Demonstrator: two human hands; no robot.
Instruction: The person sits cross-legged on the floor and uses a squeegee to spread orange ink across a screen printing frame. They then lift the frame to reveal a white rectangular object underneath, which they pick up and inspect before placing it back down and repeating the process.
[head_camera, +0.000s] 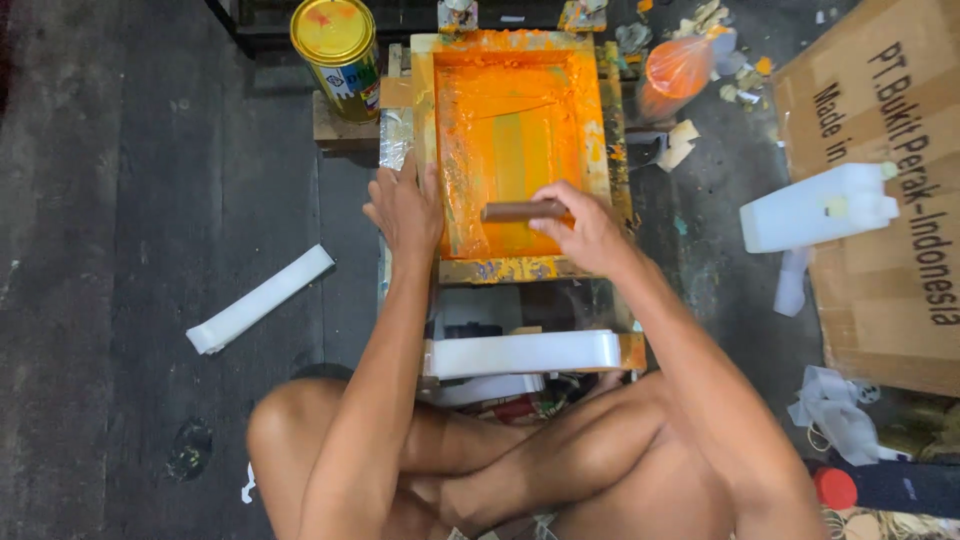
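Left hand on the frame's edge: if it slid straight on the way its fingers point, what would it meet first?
The left hand points up along the orange-stained frame. Straight on, it would probably meet the foil-wrapped bit beside that edge first, then the yellow can; depth is unclear.

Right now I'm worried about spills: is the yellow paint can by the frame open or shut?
Shut. The yellow paint can stands upright with its lid seated flat on top, smeared with orange, left of the orange-inked printing frame.
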